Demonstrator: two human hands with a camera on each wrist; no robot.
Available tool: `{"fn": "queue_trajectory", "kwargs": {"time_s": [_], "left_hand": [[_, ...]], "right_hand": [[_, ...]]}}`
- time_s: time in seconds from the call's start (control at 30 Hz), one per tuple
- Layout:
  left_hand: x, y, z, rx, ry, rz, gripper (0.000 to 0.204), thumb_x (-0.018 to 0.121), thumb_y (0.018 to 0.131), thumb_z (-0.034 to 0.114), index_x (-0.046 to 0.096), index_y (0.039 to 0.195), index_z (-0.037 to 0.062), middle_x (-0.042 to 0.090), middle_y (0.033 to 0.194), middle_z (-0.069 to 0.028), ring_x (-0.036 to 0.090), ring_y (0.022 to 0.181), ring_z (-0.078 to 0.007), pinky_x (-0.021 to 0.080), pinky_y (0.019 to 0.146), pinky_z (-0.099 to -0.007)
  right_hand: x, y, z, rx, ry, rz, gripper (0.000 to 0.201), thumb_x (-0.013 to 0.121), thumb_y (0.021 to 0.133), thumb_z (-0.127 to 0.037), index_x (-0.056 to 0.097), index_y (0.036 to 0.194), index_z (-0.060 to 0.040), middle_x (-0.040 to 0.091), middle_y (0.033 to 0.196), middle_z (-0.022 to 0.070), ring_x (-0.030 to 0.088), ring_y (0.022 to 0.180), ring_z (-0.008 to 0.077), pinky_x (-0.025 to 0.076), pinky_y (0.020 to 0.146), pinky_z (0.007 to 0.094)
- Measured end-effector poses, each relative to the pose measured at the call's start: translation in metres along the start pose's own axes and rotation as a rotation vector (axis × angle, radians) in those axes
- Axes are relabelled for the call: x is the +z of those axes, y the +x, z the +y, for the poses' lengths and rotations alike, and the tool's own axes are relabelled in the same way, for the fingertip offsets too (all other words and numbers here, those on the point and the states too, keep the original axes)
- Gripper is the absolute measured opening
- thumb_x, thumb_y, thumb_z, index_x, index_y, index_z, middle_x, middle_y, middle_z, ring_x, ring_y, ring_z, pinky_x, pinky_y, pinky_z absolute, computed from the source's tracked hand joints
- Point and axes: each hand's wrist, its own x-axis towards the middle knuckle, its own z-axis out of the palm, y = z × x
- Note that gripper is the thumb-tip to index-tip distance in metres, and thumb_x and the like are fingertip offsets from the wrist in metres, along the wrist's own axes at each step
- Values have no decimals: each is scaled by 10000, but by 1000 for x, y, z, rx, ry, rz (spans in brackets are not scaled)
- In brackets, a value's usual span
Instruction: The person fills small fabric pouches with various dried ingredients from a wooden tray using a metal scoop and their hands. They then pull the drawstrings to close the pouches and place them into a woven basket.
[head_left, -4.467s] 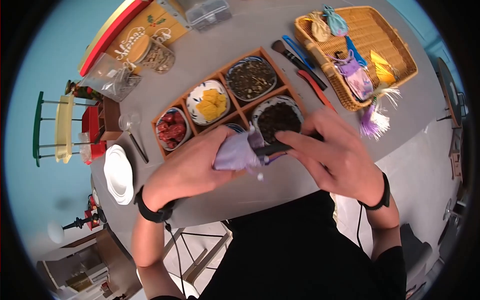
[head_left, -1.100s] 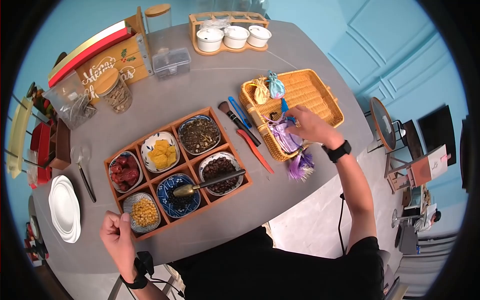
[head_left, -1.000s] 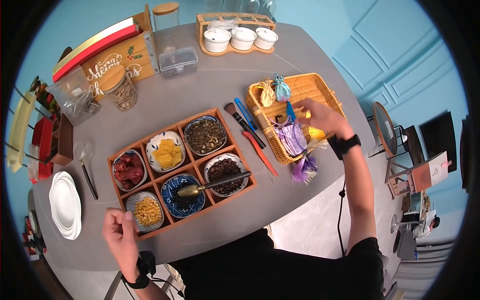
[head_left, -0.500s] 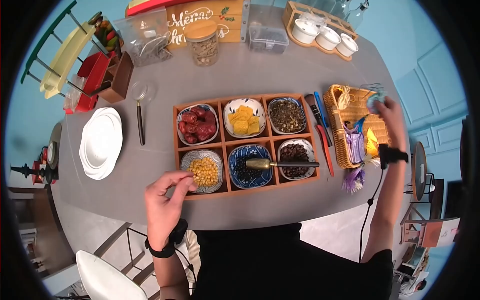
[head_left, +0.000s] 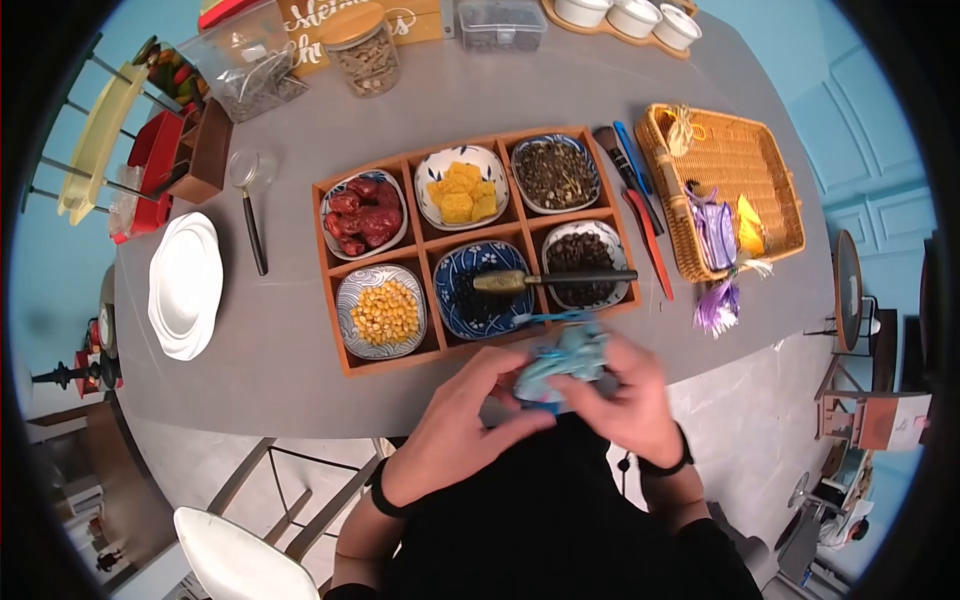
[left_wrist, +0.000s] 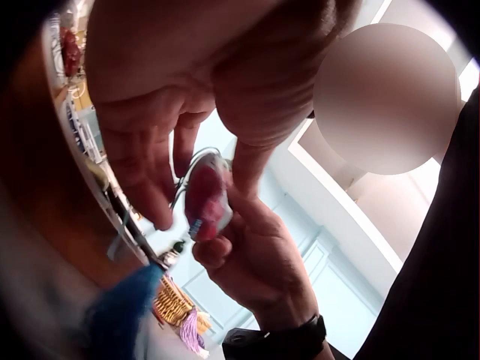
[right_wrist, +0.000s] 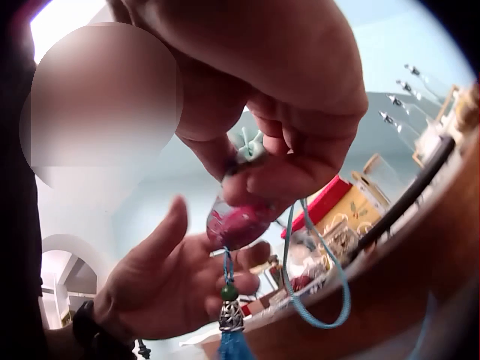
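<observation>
A small light-blue drawstring pouch (head_left: pixel 560 365) is held in front of the body, over the table's near edge. My right hand (head_left: pixel 635 400) pinches it by the gathered neck between thumb and fingers. In the right wrist view the pouch (right_wrist: pixel 244 221) shows a pink pattern, and a blue tassel (right_wrist: pixel 236 346) with a green bead and silver cap hangs below it. A loop of blue cord (right_wrist: pixel 337 319) dangles beside it. My left hand (head_left: pixel 465 420) is close on the pouch's other side, palm towards it, thumb and fingers apart; in the right wrist view its fingertips overlap the pouch's lower end.
Just beyond the hands is a wooden divided tray (head_left: pixel 440 358) of small bowls, with a scoop (head_left: pixel 505 281) across two. Right of it are a brush, a red-handled tool (head_left: pixel 648 240) and a wicker basket (head_left: pixel 660 160) with pouches. White dishes (head_left: pixel 187 285) sit at left.
Earlier, my right hand laid a purple pouch in the basket, then took the light-blue pouch from it. Both hands have since come together before the body; the scoop now lies across the bowls.
</observation>
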Motion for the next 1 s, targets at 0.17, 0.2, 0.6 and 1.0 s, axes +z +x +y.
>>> {"fn": "queue_trajectory", "kwargs": {"time_s": [0.17,0.2,0.6,1.0], "left_hand": [[-4,-11,-26,-180,-73,-86,254,685,894,27,569,1116,-14,609,1020,-97,632,964,-159,519,791,-293],[-6,-13,-27,-117,-31,-114,222,658,903,6,568,1105,-15,612,1006,-93,636,954,-160,518,786,-290],[-6,-9,-27,-155,-4,-65,192,522,928,-61,562,1106,2,625,1102,-83,611,982,-143,488,869,-283],[0,4,0,-71,343,-223,244,583,860,-74,579,1088,15,618,1007,-125,648,860,-274,514,767,-330]], "right_hand": [[-12,-7,6,64,47,-237,285,773,834,-90,656,1082,-14,644,931,64,586,685,112,481,589,257],[-14,-9,7,68,50,-235,285,773,834,-90,656,1082,-14,644,931,64,586,685,112,481,589,257],[-15,3,4,33,142,-265,299,750,806,-58,688,1099,-49,682,970,83,598,821,232,486,731,345],[-23,-1,-1,120,9,-540,97,704,800,-49,629,847,-10,614,745,120,614,678,296,475,595,395]]}}
